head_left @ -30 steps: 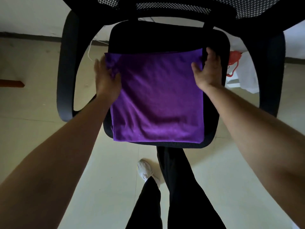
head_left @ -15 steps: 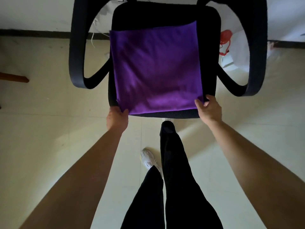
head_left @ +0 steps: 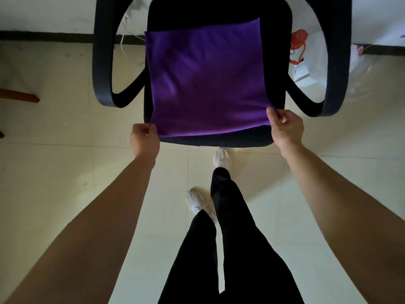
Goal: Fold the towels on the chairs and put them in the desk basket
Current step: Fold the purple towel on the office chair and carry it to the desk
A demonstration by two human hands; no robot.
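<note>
Lying flat on the seat (head_left: 219, 140) of a black chair, a purple towel (head_left: 206, 84) was seen to cover most of the cushion; its near edge ran just inside the seat's front edge, and a dark band of bare seat was left showing along the back edge and down the right side. The towel's near left corner, at the front left corner of the seat, was pinched by the left hand (head_left: 144, 139), thumb laid on the cloth and fingers curled beneath; the near right corner, by the front right corner of the seat, was pinched by the right hand (head_left: 287, 128) in the same way, thumb pressed on the purple fabric. Both forearms were stretched forward from the bottom corners of the view. The cloth was spread smooth, with only faint creases across the middle; whether it was a single layer or doubled could not be told. The seat was flanked by two looped black armrests, the left armrest (head_left: 100, 62) and the right armrest (head_left: 337, 62), both apart from the towel. Just before the seat's front edge a white shoe (head_left: 222, 157) was set on the pale tiled floor (head_left: 65, 172); a second shoe (head_left: 197, 201) was placed nearer the camera, with black trousers (head_left: 230, 249) above both. Past the right armrest a white bag with red handles (head_left: 298, 42) was seen on the floor by the wall.
</note>
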